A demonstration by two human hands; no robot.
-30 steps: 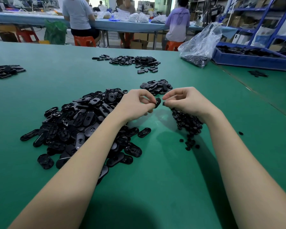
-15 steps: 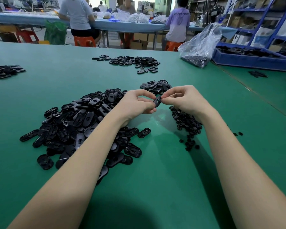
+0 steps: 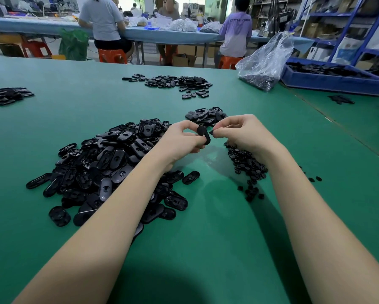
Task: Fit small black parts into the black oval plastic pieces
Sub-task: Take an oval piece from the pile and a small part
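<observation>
I held the oval piece (image 3: 203, 134) in my left hand (image 3: 179, 142); large oval pile (image 3: 105, 167) lay left of the grip, small-parts heap (image 3: 246, 165) below-right, smaller pile (image 3: 206, 115) just behind.

both forearms are bare to the frame's edge, and the left hand (image 3: 179, 140) and right hand (image 3: 244, 133) are ungloved.

— Was any lettering legible at this station?
— One item only. The purple T-shirt (image 3: 235, 29), worn by a person seated at the far bench with their back to the camera, carried a line of light capitals across the shoulders. It appeared to read "CHINA", followed by a second word too blurred to make out.
— Labels, numbers or brands elsewhere?
— None were readable.
</observation>
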